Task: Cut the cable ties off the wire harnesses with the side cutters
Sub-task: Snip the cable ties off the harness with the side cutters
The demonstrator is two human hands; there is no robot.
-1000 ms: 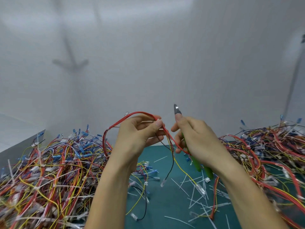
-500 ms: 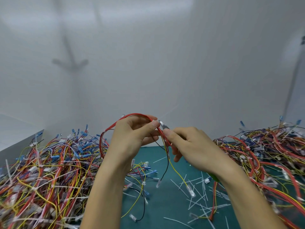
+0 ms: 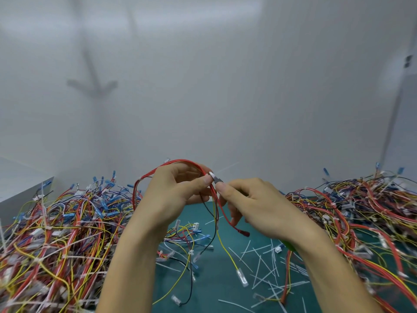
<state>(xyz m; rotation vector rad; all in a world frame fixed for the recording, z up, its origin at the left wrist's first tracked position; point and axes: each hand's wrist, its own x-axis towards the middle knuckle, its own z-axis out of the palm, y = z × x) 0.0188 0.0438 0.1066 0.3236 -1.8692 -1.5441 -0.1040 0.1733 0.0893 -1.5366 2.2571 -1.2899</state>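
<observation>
Left hand [image 3: 173,195] pinches the red harness [image 3: 180,161], right hand [image 3: 252,204] curls round and hides the side cutters' [image 3: 216,178] handles, tangled wire piles [image 3: 56,233] flanking both.

Teal mat [image 3: 214,288]; white wall [image 3: 225,86]; grey box [image 3: 24,193] left.

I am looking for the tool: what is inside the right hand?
The right hand grips the side cutters; only their metal tip, at the red wires, and some green handle below the wrist show. The hand covers the rest.
</observation>
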